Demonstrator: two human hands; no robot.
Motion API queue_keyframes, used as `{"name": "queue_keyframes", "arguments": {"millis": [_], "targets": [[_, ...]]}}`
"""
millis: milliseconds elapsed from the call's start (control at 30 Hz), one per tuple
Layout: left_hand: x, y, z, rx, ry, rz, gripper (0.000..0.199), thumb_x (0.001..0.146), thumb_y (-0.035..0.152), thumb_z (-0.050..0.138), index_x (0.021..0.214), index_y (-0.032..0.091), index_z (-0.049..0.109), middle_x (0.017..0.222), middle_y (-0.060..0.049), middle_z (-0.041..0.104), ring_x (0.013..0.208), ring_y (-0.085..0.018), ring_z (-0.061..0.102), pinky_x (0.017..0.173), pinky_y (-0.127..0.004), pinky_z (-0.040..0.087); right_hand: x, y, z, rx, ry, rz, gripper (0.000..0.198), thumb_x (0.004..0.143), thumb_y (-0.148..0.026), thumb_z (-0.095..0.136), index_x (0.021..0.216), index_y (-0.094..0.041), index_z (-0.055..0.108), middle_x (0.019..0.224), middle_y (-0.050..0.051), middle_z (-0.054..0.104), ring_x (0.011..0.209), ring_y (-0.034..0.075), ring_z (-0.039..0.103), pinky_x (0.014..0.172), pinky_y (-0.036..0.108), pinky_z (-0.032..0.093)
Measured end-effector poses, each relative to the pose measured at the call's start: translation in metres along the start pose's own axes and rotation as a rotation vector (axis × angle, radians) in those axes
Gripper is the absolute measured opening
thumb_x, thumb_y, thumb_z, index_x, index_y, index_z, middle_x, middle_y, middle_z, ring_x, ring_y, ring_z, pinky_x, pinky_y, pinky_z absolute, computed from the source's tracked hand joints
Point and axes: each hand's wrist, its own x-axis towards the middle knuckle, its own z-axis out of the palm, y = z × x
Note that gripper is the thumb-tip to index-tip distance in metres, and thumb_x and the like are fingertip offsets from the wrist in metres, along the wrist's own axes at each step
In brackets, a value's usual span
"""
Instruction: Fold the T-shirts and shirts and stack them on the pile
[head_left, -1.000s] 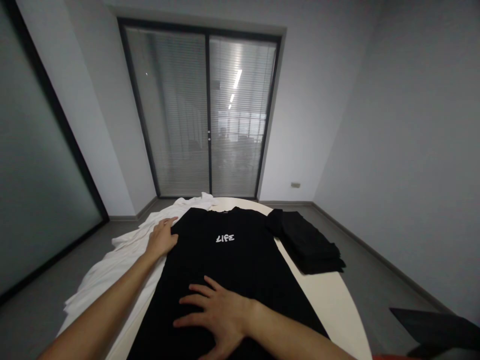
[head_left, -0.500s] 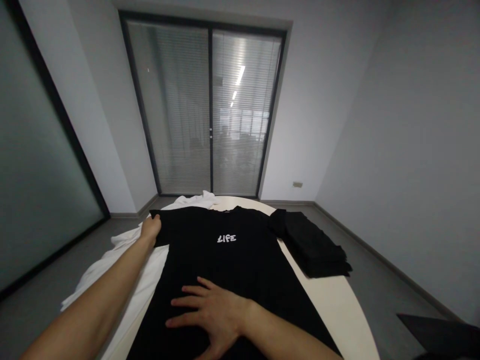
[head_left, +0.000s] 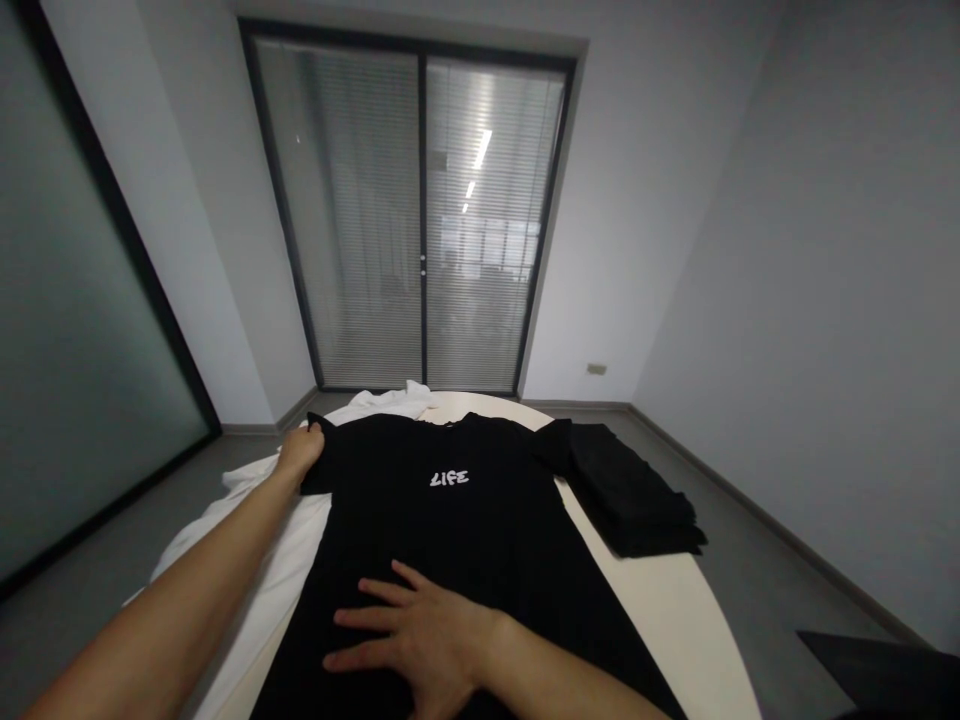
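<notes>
Dim, greyish light; bright streaks [head_left: 484, 148] glare in the glass door [head_left: 480, 330]; the shirt [head_left: 465, 530] darkens, detail looks soft, edges stretch

This looks like an office room, judging by the dark-framed glass partition [head_left: 421, 215] with fine slatted blinds [head_left: 364, 240], bright strip lights [head_left: 483, 149] showing in its right pane. A frosted-looking panel [head_left: 71, 300] stands at the left, and plain pale walls [head_left: 825, 230] meet a grey floor [head_left: 750, 590] along a skirting board [head_left: 780, 526]. The worktop [head_left: 667, 610] has a pale surface and a curved edge
</notes>
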Motion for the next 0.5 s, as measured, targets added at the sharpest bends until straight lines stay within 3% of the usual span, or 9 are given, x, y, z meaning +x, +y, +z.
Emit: {"name": "queue_keyframes", "arguments": {"millis": [100, 200, 367, 500], "targets": [[-0.007, 0.007, -0.005, 0.072, -0.049, 0.003, 0.049, 0.100, 0.047, 0.040, 0.108, 0.008, 0.070, 0.110, -0.020, 0.071, 0.102, -0.033, 0.067, 0.088, -0.046, 0.051, 0.000, 0.000, -0.001, 0.001, -0.010, 0.005, 0.085, 0.083, -0.057, 0.068, 0.154, -0.035, 0.027, 0.164, 0.001, 0.019, 0.152, 0.028, 0.007, 0.122, 0.056, -0.001], [-0.018, 0.021, -0.008, 0.130, -0.059, 0.070, 0.053, 0.099, 0.046, 0.033, 0.111, 0.010, 0.070, 0.113, -0.023, 0.070, 0.108, -0.039, 0.065, 0.089, -0.049, 0.050, 0.001, -0.001, -0.001, -0.005, -0.013, -0.002, 0.086, 0.082, -0.059, 0.067, 0.154, -0.033, 0.028, 0.164, 0.003, 0.019, 0.152, 0.030, 0.008, 0.121, 0.058, 0.000], [-0.033, 0.048, -0.001, 0.154, -0.071, 0.189, 0.046, 0.097, 0.045, 0.039, 0.123, 0.018, 0.065, 0.119, -0.019, 0.069, 0.111, -0.036, 0.065, 0.091, -0.046, 0.049, 0.000, -0.006, -0.002, -0.016, 0.005, 0.012, 0.081, 0.085, -0.057, 0.065, 0.154, -0.033, 0.029, 0.164, 0.002, 0.022, 0.152, 0.029, 0.009, 0.121, 0.058, 0.001], [-0.034, 0.060, 0.018, 0.105, -0.161, 0.246, 0.045, 0.091, 0.036, 0.055, 0.130, 0.016, 0.061, 0.118, -0.016, 0.071, 0.110, -0.031, 0.066, 0.089, -0.038, 0.050, 0.000, -0.007, 0.000, -0.018, -0.005, 0.027, 0.082, 0.084, -0.057, 0.066, 0.154, -0.034, 0.028, 0.164, 0.001, 0.021, 0.152, 0.029, 0.009, 0.121, 0.058, 0.001]]}}
